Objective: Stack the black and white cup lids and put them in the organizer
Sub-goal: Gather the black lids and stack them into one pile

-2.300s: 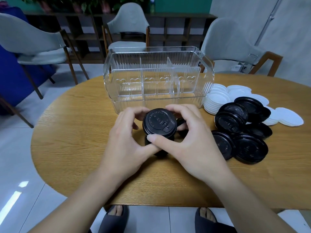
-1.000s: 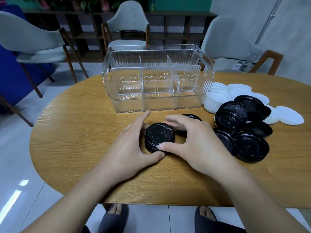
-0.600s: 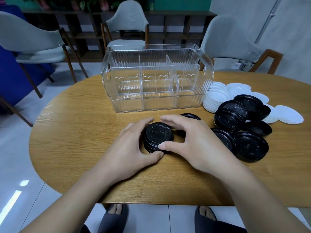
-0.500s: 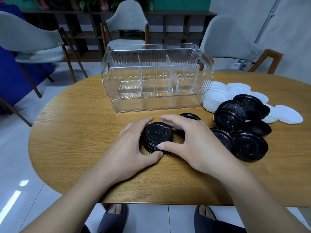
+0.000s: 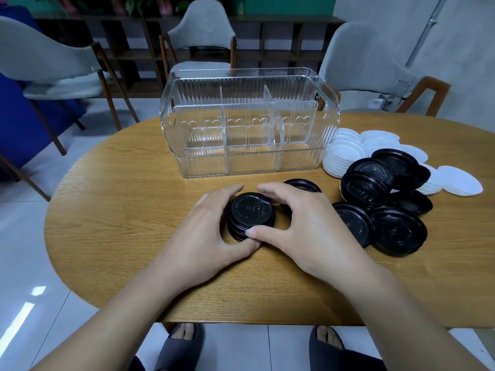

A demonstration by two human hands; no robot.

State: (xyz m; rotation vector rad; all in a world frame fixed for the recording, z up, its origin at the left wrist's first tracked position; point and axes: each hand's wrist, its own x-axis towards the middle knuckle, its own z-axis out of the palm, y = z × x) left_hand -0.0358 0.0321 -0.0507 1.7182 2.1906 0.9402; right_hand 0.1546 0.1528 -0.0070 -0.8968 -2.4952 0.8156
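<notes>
Head view, nearest first: two grey slippers (image 5: 182,346) show on the tiled floor below the edge of the oval wooden surface (image 5: 112,215). Above them, the left hand (image 5: 209,234) and the right hand (image 5: 302,231) both have a closed grip around a short stack of black plastic cup lids (image 5: 250,215) standing on the wood, fingers curled over its far side and thumbs meeting at its near side. Just behind the right hand lies a single black lid (image 5: 302,184). To the right lies a loose pile of black lids (image 5: 380,207), with flat white cup lids (image 5: 345,153) behind and beside it. Farther back stands the clear ribbed plastic organizer (image 5: 249,124), its divided compartments holding no lids. Grey chairs (image 5: 203,30) stand beyond.
</notes>
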